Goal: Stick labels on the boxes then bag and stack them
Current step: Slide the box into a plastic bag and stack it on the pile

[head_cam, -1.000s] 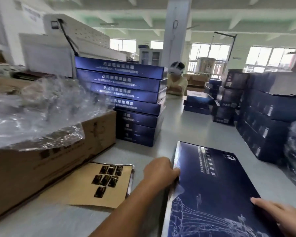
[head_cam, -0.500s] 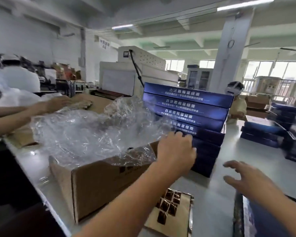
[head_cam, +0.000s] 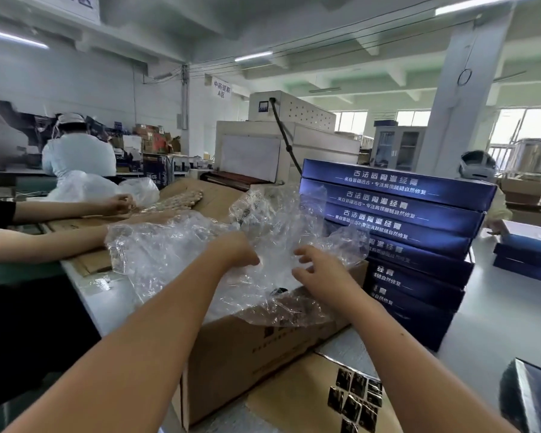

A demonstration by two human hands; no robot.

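Sitting on the open cardboard carton (head_cam: 247, 354) is a crumpled heap of clear plastic bags (head_cam: 175, 245), with both hands at it. Left hand (head_cam: 236, 251) is seen from the back, fingers bent down into the film and hidden, so can't tell if it grips a bag. Right hand (head_cam: 320, 268) is just beside it, fingers spread and loosely bent, tips touching the plastic, nothing clearly pinched. Film is transparent, so single bags can't be told apart. Stack of blue boxes (head_cam: 400, 214) stands just right of the carton, its lower left veiled by plastic. Brown label sheet (head_cam: 294, 398) with dark labels (head_cam: 356, 398) lies on the table (head_cam: 497, 314) in front of the carton, partly under the right forearm, bottom cut off. One more blue box (head_cam: 531, 398) shows only a corner at the bottom-right edge. Another person's arms (head_cam: 60, 210) enter from the left, body out of frame.
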